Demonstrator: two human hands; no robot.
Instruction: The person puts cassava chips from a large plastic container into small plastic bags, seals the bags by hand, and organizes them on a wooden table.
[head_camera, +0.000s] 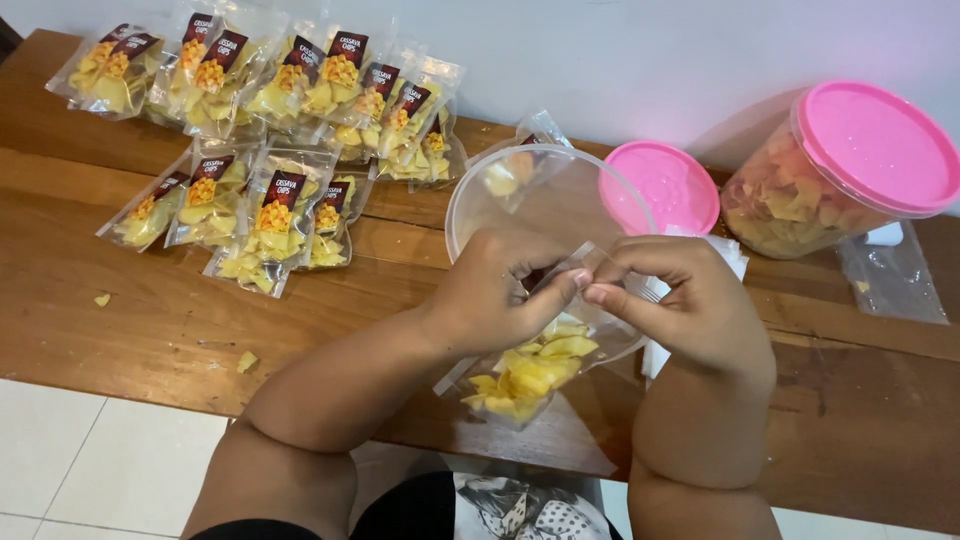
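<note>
My left hand (495, 295) and my right hand (690, 300) both pinch the top edge of a small clear plastic bag (530, 375) filled with yellow chips. The bag hangs tilted over the front of the wooden table (120, 310), its bottom toward me. My thumbs and forefingers meet at the bag's mouth. Right behind my hands stands an open clear plastic jar (540, 195), with a few chips showing inside.
Many filled chip bags with dark labels (270, 225) lie at the back left, more along the wall (340, 80). A loose pink lid (665, 185) lies behind the jar. A pink-lidded jar of chips (835, 165) lies on its side at the right. Crumbs (246, 361) dot the table.
</note>
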